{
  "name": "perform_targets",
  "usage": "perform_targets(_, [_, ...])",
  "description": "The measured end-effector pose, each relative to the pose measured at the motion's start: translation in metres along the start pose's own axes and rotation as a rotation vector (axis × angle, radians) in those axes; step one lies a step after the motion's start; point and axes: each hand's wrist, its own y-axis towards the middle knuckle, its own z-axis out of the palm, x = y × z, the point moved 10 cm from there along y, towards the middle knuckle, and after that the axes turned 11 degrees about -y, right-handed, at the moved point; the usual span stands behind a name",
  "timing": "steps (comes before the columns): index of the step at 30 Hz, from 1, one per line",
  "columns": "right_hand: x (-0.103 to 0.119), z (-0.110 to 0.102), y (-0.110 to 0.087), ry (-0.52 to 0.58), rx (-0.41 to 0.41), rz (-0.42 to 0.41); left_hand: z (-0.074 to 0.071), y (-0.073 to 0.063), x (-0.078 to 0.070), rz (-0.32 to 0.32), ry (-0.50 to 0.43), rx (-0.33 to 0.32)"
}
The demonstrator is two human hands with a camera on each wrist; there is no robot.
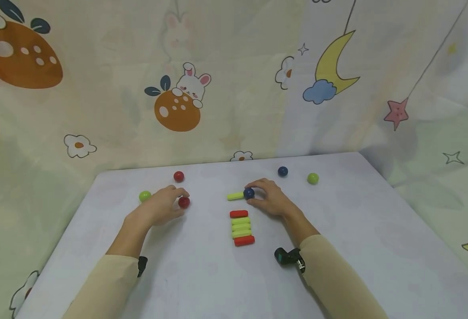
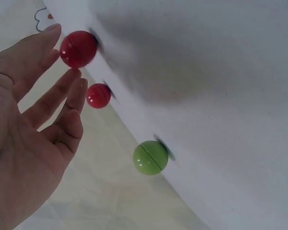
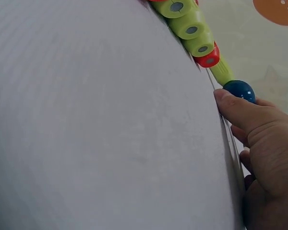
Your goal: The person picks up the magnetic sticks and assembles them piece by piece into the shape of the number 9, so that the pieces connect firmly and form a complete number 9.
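My left hand [image 1: 163, 207] is around a red ball [image 1: 183, 202] on the white table, thumb on the near side and fingertips on the far side. In the left wrist view its fingers look spread and loose, with fingertips at the edge of that ball [image 2: 78, 49]. My right hand [image 1: 271, 198] pinches a dark blue ball [image 1: 249, 193] between thumb and fingers. That ball meets the end of a yellow-green stick [image 1: 235, 196]; the right wrist view shows the stick [image 3: 222, 72] touching it too. Nearer me, red and yellow-green sticks [image 1: 241, 227] lie side by side in a row.
Behind my left hand are another red ball [image 1: 179, 176] and a green ball [image 1: 145, 196]. A second blue ball [image 1: 283, 171] and a green ball [image 1: 313, 178] sit at the back right. A patterned cloth [image 1: 234, 88] hangs behind the table [image 1: 202, 283].
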Motion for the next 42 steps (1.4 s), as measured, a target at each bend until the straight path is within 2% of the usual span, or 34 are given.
perform_targets(3, [0.001,-0.001,0.000,-0.003,-0.004,-0.008,0.001,0.000,-0.001,0.003,0.001,0.007])
perform_targets(9, [0.001,0.000,0.002,-0.006,-0.006,-0.021,0.000,0.004,-0.001,0.010,-0.052,-0.009])
perform_targets(16, [0.000,0.005,0.001,-0.012,0.016,-0.011,0.011,0.016,0.004,0.005,-0.090,0.016])
perform_targets(23, [-0.001,0.006,0.000,0.005,0.028,0.004,0.020,0.030,-0.005,0.017,-0.135,0.039])
perform_targets(29, [-0.002,0.001,0.000,0.008,0.012,0.006,0.021,0.036,-0.013,0.032,-0.171,0.015])
perform_targets(42, [-0.003,0.002,0.000,0.013,0.010,0.012,0.033,0.048,-0.021,-0.046,-0.311,-0.024])
